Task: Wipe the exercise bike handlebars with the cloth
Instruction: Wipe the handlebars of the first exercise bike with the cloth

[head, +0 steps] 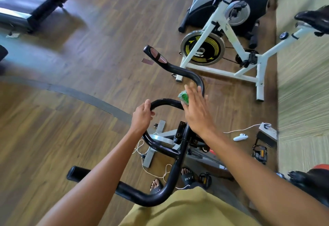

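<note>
The black handlebars [185,73] of the exercise bike curve through the middle of the head view, from a padded grip at the upper middle down to another grip at the lower left. My left hand [142,117] grips the inner loop of the bar, fingers curled over it. My right hand [197,112] lies flat with straight fingers, pressing a small green cloth [183,97] against the bar where the loop meets the right arm of the handlebars. Most of the cloth is hidden under my palm.
A white exercise bike [229,44] with a yellow-marked flywheel stands ahead on the wooden floor. A treadmill [28,7] is at the upper left. A white controller [240,137], a power strip [268,130] and cables lie on the floor to the right.
</note>
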